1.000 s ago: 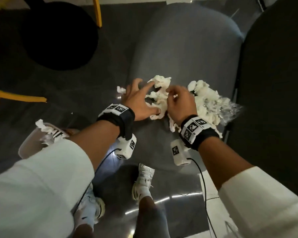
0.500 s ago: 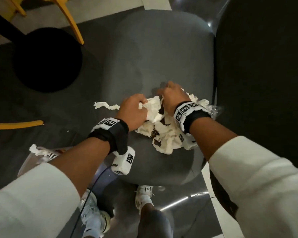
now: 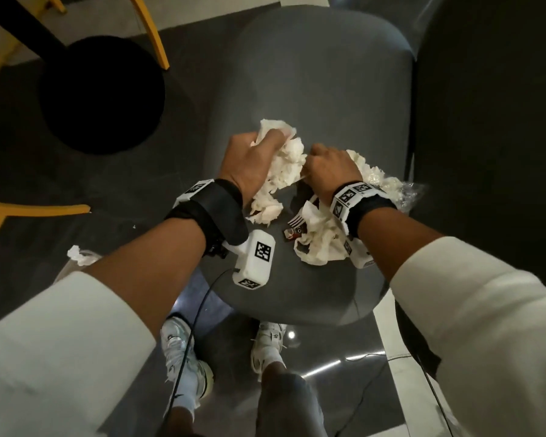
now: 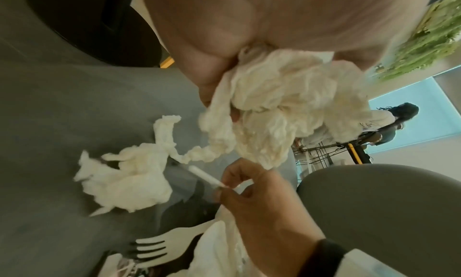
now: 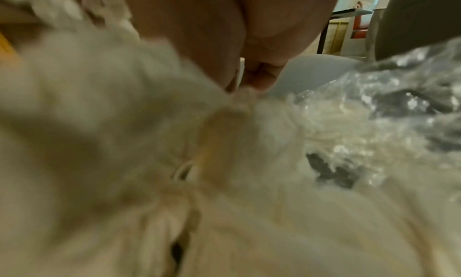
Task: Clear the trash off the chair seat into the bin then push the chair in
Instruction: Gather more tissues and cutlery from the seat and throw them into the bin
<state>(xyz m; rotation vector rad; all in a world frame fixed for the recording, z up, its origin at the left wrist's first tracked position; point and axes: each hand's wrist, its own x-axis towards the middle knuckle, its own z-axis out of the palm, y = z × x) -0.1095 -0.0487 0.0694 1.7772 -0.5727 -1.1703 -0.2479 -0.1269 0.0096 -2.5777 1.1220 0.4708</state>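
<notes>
Tissue wad clutched in left hand, right hand apparently pinching blurred tissue

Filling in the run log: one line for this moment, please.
stage: gathering trash | left hand: grips tissue wad | right hand: pinches thin white stick | fork, tissues on chair seat

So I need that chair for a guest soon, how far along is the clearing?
Early. One tissue sits at the bin, lower left. The left hand grips a wad of tissues; the right hand pinches a thin white stick. Still on the chair seat: more tissues, a plastic fork, clear wrap. The chair is not pushed in.
</notes>
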